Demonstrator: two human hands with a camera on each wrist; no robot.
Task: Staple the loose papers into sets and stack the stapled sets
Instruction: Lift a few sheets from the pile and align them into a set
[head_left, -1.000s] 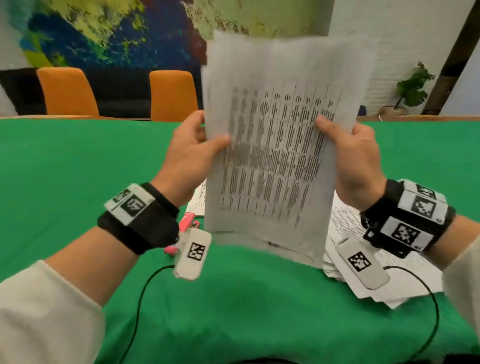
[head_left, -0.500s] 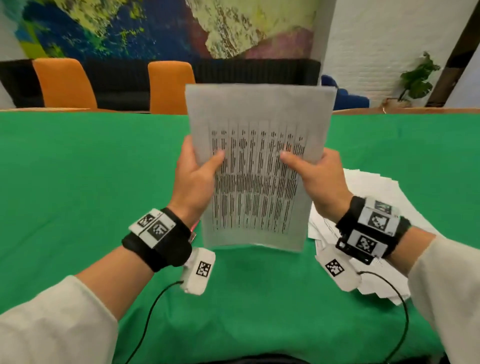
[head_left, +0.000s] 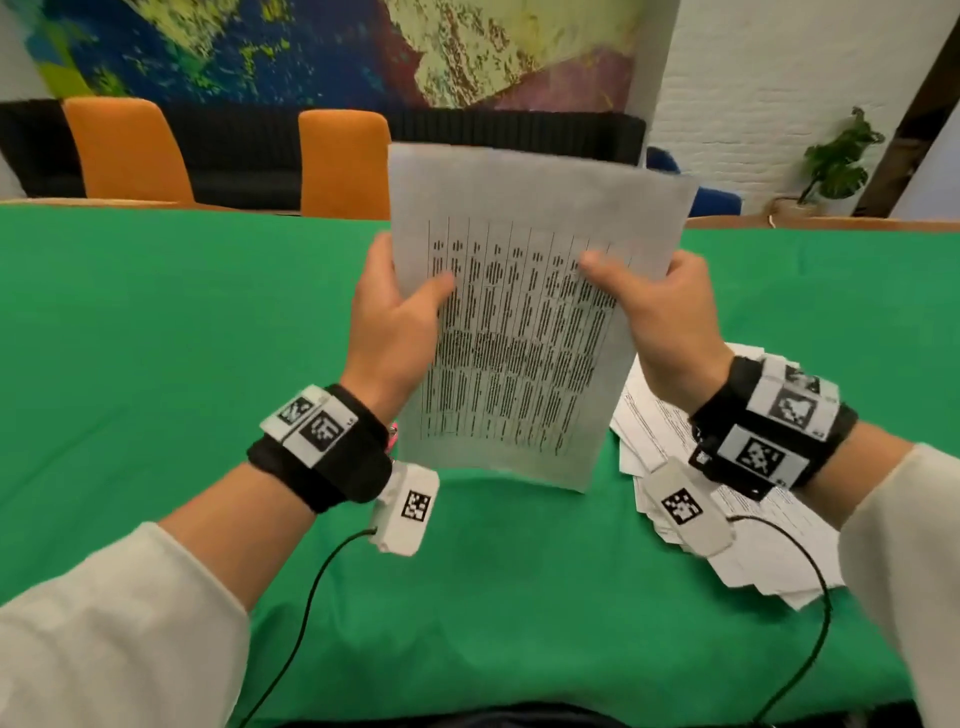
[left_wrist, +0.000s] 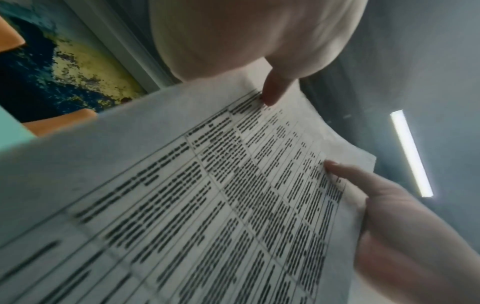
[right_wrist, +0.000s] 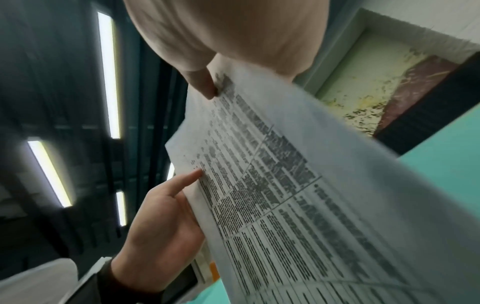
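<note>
I hold a set of printed sheets (head_left: 519, 332) upright in front of me, above the green table (head_left: 156, 338). My left hand (head_left: 400, 306) grips its left edge, thumb on the printed face. My right hand (head_left: 649, 296) grips the right edge the same way. The sheets' lower edge hangs close over the cloth; contact cannot be told. In the left wrist view the sheets (left_wrist: 207, 195) fill the frame, with my left thumb (left_wrist: 271, 92) on them. In the right wrist view my right thumb (right_wrist: 203, 84) presses the sheets (right_wrist: 285, 195). A sliver of pink stapler (head_left: 393, 434) shows behind my left wrist.
A fanned pile of loose papers (head_left: 769, 535) lies on the table under my right wrist. Two orange chairs (head_left: 343, 161) stand beyond the far table edge. Cables (head_left: 306, 613) run from both wrist units towards me.
The sheets came down from high in view to just over the cloth, and both hands came down with them. The set now tilts slightly to the right.
</note>
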